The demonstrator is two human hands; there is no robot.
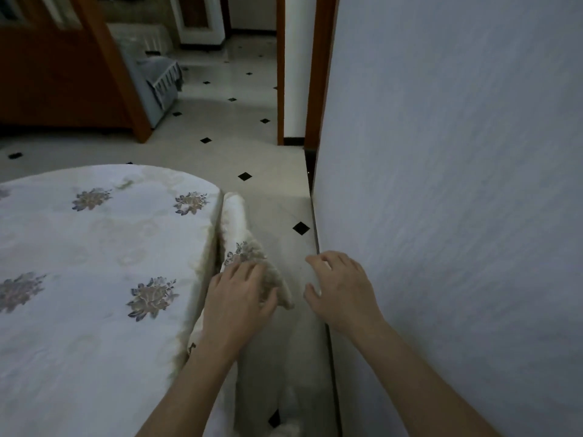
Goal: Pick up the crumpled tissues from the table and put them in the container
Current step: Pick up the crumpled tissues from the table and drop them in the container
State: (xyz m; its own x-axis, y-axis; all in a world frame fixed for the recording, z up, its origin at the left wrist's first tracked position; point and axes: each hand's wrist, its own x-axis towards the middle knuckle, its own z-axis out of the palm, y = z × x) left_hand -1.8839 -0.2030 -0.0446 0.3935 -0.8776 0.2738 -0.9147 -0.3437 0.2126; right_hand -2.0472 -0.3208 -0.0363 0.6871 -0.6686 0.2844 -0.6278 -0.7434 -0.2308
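No crumpled tissues anywhere in view, and no container either — so no telling how many are collected or left. Table (94,247) at the left, draped in a white flowered tablecloth (151,298), its top bare of paper as far as visible. Left hand (236,298) laid on a hanging fold of that cloth at the table's edge, fingers spread, thumb tucked around the fold in a loose pinch. Right hand (340,291) open and empty, fingers half curled, hovering over the tiled floor (252,152) near the wall (457,184). Judged from this: searching under or beside the cloth, pickup not yet begun here — deposit likewise pending
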